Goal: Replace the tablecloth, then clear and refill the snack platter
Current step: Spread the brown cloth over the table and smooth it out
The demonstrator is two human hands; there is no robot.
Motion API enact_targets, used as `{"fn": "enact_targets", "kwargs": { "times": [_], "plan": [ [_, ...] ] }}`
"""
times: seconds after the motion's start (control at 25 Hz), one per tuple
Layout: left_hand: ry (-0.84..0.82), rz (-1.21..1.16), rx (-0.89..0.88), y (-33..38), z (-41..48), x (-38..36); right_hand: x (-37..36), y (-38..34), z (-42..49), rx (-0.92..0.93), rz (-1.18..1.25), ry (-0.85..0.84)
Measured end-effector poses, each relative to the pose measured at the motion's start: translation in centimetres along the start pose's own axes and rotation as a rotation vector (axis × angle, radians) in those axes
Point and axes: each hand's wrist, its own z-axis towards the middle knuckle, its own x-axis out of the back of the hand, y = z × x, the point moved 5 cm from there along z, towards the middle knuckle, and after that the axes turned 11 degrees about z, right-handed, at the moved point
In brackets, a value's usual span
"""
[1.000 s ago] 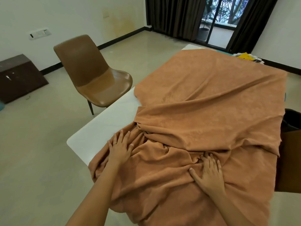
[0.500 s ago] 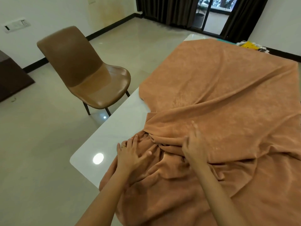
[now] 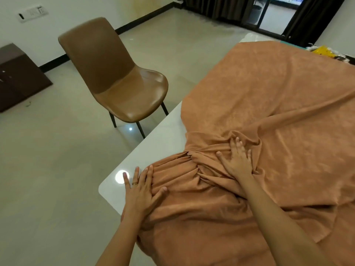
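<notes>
An orange-brown tablecloth (image 3: 269, 112) lies over most of a white table (image 3: 153, 148), smooth toward the far end and gathered into thick folds near the person, with the table's near left corner and left edge bare. The left hand (image 3: 140, 191) lies flat at the border of the cloth, fingers straight and spread: the little finger and the ring finger, which wears a gold ring (image 3: 135, 183), rest on the bare tabletop, while the other fingers and the thumb press on the fabric. The right hand (image 3: 238, 162) lies palm down farther in, fingers splayed wide and straight on top of the bunched folds, holding nothing. The cloth's near edge hangs over the table end below both forearms. A brown chair (image 3: 119, 77) stands on the pale floor just beside the table's left edge. A dark cabinet (image 3: 17, 77) sits against the wall at far left, and dark curtains (image 3: 221, 6) hang at the back. Yellow items (image 3: 322, 51) lie beyond the cloth's far right corner; what they are cannot be told.
</notes>
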Motion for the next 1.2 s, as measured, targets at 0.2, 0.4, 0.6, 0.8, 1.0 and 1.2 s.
{"fn": "enact_targets", "kwargs": {
  "times": [0.2,0.4,0.6,0.8,1.0,1.2],
  "plan": [
    [0.081,-0.091,0.035,-0.2,0.1,1.1,1.4,1.5,0.9,-0.169,-0.042,-0.053],
    [0.198,-0.627,0.137,2.1,4.8,4.4,1.2,-8.1,0.9,0.177,0.114,0.149],
    [-0.021,-0.737,0.099,6.2,7.9,3.4,-2.5,-13.6,0.5,0.376,0.046,0.092],
    [0.288,-0.848,0.394,-1.8,7.1,4.9,4.5,-10.4,1.9,0.065,0.469,0.508],
    [0.192,-0.688,0.864,-14.3,1.2,0.5,8.8,-2.1,1.7,-0.438,0.551,0.571],
    [0.357,-0.549,0.785,-14.3,0.0,1.4,2.9,-8.8,-3.3,-0.041,0.160,0.551]
  ]
}}
